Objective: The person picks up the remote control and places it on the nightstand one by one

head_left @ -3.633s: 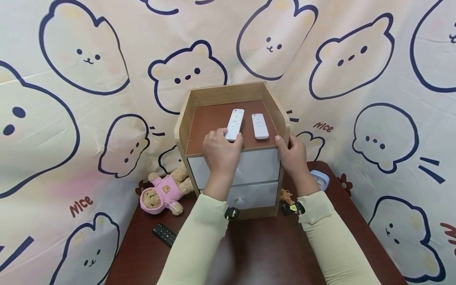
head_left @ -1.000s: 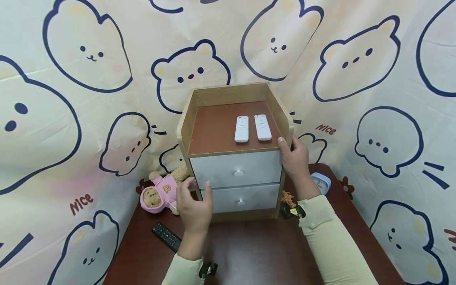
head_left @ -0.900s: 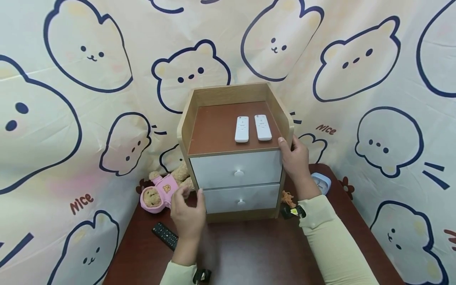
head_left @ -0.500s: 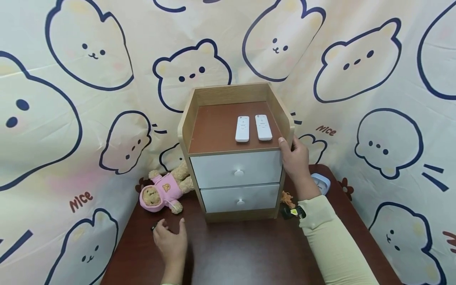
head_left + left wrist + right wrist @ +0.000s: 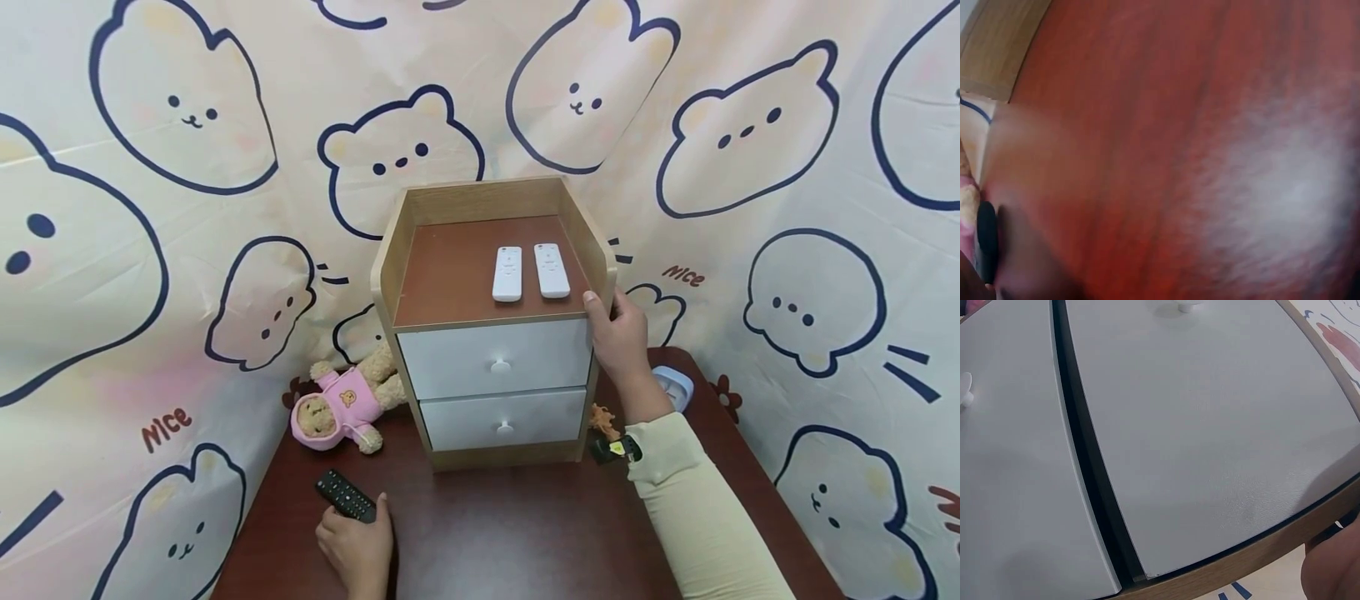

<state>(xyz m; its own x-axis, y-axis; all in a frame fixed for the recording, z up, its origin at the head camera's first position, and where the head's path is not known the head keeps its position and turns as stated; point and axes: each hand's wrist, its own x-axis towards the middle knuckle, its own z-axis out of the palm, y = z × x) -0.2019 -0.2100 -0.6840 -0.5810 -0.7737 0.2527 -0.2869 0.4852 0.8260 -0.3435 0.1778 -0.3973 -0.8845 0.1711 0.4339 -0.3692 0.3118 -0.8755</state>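
Note:
My left hand (image 5: 358, 546) grips the near end of a black remote control (image 5: 347, 495) at the table's left, thumb on one side and fingers on the other. In the left wrist view, the dark remote (image 5: 986, 240) shows at the lower left edge. My right hand (image 5: 621, 337) holds the right side panel of a small wooden drawer cabinet (image 5: 495, 457), its thumb at the front edge and the fingertips hidden behind. Two white remotes, a left one (image 5: 507, 273) and a right one (image 5: 552, 271), lie side by side on the cabinet's brown top.
Two white drawers, upper (image 5: 450, 362) and lower (image 5: 465, 423), are closed. A teddy bear in pink (image 5: 352, 404) lies left of the cabinet. Right of it are an orange-brown item (image 5: 603, 421) and a pale blue object (image 5: 675, 385). A patterned cloth (image 5: 262, 100) hangs behind.
My left hand let go of the left white remote on the cabinet top. It moved down and left to the black remote and took hold of it. My right hand stayed on the cabinet.

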